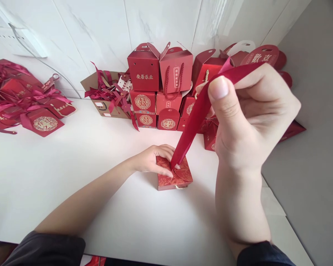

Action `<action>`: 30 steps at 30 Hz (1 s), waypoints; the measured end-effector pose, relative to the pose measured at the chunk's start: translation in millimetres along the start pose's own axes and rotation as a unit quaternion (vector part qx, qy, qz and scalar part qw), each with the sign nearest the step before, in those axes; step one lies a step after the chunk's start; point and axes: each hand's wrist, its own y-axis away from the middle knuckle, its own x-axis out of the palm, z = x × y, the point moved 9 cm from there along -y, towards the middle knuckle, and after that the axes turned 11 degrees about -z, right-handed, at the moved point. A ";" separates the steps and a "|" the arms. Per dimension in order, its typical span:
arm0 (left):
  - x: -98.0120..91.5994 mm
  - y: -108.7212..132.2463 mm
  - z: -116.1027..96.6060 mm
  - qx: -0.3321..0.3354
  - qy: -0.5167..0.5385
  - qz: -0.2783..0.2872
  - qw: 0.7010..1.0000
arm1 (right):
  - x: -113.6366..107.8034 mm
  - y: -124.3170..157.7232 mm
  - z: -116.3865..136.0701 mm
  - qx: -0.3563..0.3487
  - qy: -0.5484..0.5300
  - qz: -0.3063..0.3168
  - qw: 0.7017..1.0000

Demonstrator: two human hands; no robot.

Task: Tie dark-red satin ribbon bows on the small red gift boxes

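Note:
A small red patterned box (183, 176) lies on the white table, with a gold twisted cord at its front edge. My left hand (152, 159) rests on the box top, thumb and fingers spread over it around the base of a ribbon. Raised high at the right, close to the camera, my right hand (246, 107) pinches the dark red ribbon (192, 122) between thumb and fingers. The ribbon runs taut and slanting from the right hand down to the middle of the box top.
Stacked red gift boxes (143, 70) stand against the tiled wall. Left of them is a cardboard box (108, 107) full of ribbons and tags. Red boxes with ribbons (44, 120) are heaped at the far left. A grey surface (308, 177) borders the table at right.

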 end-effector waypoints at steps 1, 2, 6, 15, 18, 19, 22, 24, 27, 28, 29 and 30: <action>0.9 0.2 2.3 -0.007 0.008 -0.003 1.000 | 1.1 0.7 -0.3 0.010 0.009 0.010 1.000; 1.6 0.4 4.8 -0.016 0.012 -0.007 1.000 | 1.8 1.5 -0.4 0.018 0.017 0.017 1.000; 1.5 1.0 10.8 -0.038 0.014 -0.034 0.999 | 1.4 4.6 -0.1 0.022 0.033 0.012 0.999; 3.4 -0.4 14.8 -0.033 0.042 0.013 0.998 | 2.8 6.6 -12.9 0.036 0.010 0.005 0.999; 5.1 -0.8 12.3 -0.025 0.054 0.033 0.998 | 5.2 5.3 -13.2 0.026 -0.006 0.009 1.000; 5.4 -0.8 11.8 -0.023 0.055 0.036 0.998 | 5.6 5.2 -11.9 0.017 -0.013 0.008 1.000; 5.5 -0.4 12.5 -0.024 0.050 0.036 0.998 | 4.1 5.6 -6.6 -0.013 -0.009 -0.006 1.000; 4.8 -0.1 13.6 -0.025 0.048 0.028 0.998 | 2.6 6.1 -4.4 -0.019 0.002 -0.012 1.000; 3.3 0.0 16.1 -0.028 0.048 0.009 0.998 | 3.0 5.7 -4.8 -0.005 0.010 -0.001 1.000; 2.7 0.0 17.5 -0.032 0.046 0.002 0.998 | 3.4 5.2 -5.5 -0.001 0.010 0.003 1.000; 2.2 -0.1 18.8 -0.035 0.044 -0.005 0.998 | 3.6 4.4 -5.8 -0.001 0.007 0.003 1.000; 1.8 -0.2 20.0 -0.038 0.040 -0.010 0.998 | 3.7 3.4 -5.6 -0.006 -0.002 0.002 1.000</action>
